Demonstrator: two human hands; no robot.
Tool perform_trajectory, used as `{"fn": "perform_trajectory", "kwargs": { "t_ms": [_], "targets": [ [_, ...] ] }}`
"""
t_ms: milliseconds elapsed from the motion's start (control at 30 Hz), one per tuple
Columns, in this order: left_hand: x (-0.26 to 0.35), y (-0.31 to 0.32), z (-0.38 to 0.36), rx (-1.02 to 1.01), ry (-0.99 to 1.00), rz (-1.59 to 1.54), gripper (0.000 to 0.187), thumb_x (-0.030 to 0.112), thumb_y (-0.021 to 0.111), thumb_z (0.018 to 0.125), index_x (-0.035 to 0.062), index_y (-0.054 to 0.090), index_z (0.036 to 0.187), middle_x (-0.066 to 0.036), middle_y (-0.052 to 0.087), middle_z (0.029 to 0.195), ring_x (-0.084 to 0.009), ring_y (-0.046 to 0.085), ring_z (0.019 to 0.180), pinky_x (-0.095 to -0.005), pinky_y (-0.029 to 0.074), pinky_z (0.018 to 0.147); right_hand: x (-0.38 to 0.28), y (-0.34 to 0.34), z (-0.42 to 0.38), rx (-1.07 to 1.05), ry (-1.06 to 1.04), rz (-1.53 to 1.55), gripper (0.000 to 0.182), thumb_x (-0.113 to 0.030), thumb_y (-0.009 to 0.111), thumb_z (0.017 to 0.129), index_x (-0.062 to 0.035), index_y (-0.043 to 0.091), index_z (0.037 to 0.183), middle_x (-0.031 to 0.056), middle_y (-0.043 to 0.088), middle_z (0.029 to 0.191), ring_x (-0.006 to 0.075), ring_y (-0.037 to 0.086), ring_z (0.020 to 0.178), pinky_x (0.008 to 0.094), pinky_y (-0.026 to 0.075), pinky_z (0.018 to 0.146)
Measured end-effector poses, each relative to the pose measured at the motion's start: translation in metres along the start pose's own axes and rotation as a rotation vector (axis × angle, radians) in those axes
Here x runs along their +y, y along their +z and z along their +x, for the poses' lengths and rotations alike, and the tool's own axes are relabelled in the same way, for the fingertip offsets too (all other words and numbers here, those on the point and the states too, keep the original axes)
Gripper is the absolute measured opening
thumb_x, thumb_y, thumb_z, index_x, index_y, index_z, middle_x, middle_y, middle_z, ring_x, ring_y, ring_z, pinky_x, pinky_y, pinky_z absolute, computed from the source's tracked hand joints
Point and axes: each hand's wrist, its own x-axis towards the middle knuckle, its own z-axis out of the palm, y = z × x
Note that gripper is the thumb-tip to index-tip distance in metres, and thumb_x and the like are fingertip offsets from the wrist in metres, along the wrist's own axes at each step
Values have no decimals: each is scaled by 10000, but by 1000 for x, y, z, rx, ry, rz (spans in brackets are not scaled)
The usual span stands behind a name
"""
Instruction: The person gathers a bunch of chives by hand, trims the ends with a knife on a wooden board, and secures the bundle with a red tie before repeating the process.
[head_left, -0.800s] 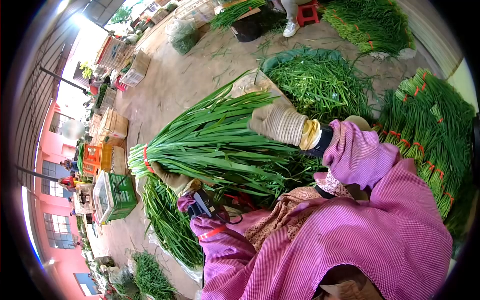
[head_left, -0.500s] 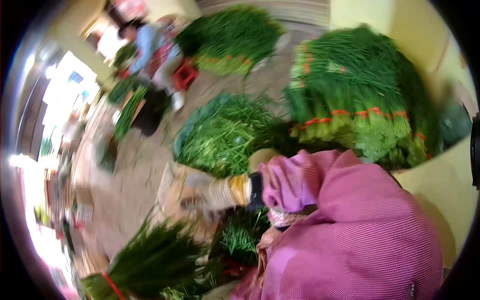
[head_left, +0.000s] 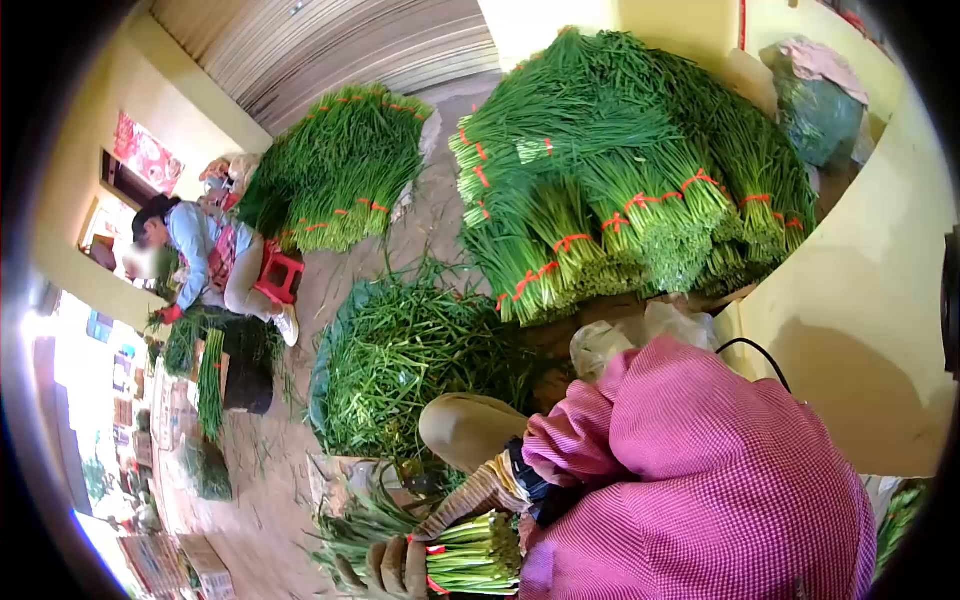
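Note:
A bundle of green stalks (head_left: pixel 475 555) lies low in the view, its pale cut ends toward my body and its leaves to the left. Red ties (head_left: pixel 436 571) cross its stalks. From above, my right hand (head_left: pixel 455 508), in a striped glove with dark fingertips, closes over the bundle beside the ties. At the bottom edge, the gloved fingers of my left hand (head_left: pixel 390 570) curl round its leafy side; the rest of that hand is out of view.
Beyond my knee (head_left: pixel 465 430) lies a heap of loose greens (head_left: pixel 400 365). Tied bundles form a large stack (head_left: pixel 620 170) and a smaller pile (head_left: pixel 340 170). A person (head_left: pixel 205 245) sits by a red stool (head_left: pixel 280 272) at left, handling greens. A filled bag (head_left: pixel 820 115) stands at upper right.
My right hand has moved down and back toward my body, onto the bundle. The bundle has turned, its cut ends now toward me. The view has shifted and sharpened.

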Motion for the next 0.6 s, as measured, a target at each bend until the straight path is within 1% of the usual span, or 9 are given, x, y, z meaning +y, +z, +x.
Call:
{"fn": "perform_trajectory", "kwargs": {
  "t_ms": [67,100,167,233,267,300,433,567,600],
  "targets": [
    [-1,-3,19,2,21,67,504,284,658,792,213,561,1282,-69,546,1238,-329,460,1235,-663,224,1074,-3,-6,-12,47,-35,41,358,-405,672,879,-85,668,1040,32,726,883,142,682,734,334,574,685],
    [-5,-4,29,-37,104,222,606,315,689,790,186,488,1347,-127,471,1359,-377,394,1298,-668,231,1070,-5,-12,-8,224,-303,-178,292,-348,700,861,-91,655,991,26,713,875,133,667,732,313,561,670],
    [-6,14,58,259,153,452,743,439,598,886,105,266,1460,-184,331,1480,-379,325,1364,-617,224,1120,-22,-16,-32,200,-351,-242,270,-327,701,856,-89,651,973,18,704,850,127,657,723,313,553,664],
    [-2,6,74,349,131,383,773,463,580,887,83,243,1470,-214,266,1509,-426,265,1389,-663,167,1113,-58,-2,-77,157,-424,-381,228,-286,703,846,-86,643,937,2,685,798,114,637,704,312,537,651],
    [3,-1,80,346,89,355,860,310,688,810,70,214,1486,-237,243,1516,-448,258,1387,-627,198,1118,-78,5,-94,101,-612,-512,170,-227,691,832,-89,630,911,-10,653,754,96,593,644,300,509,618],
    [6,-8,79,377,46,194,758,342,720,789,142,362,1426,-218,375,1431,-429,360,1313,-655,248,1070,-85,11,-110,222,-759,-407,183,-250,663,852,-81,625,912,-9,646,773,78,564,633,283,487,593],
    [13,-14,79,288,-75,120,853,283,751,781,82,280,1464,-296,316,1443,-471,328,1333,-584,307,1070,-149,-26,-209,318,-906,-571,291,-248,677,832,-31,622,1018,34,673,874,106,642,729,280,544,672],
    [10,15,56,144,-228,-103,981,-1,709,619,24,239,1479,-259,231,1517,-461,254,1387,-522,259,1120,-169,-65,-299,334,-1061,-340,446,-281,678,847,10,573,1168,145,672,1058,213,687,874,349,582,793],
    [12,22,51,100,-276,-158,946,10,711,641,26,262,1473,-258,247,1511,-453,263,1386,-518,272,1113,-175,-105,-323,551,-1119,-323,469,-323,672,860,13,570,1172,148,677,1042,228,688,884,384,582,802]
  ]
}}
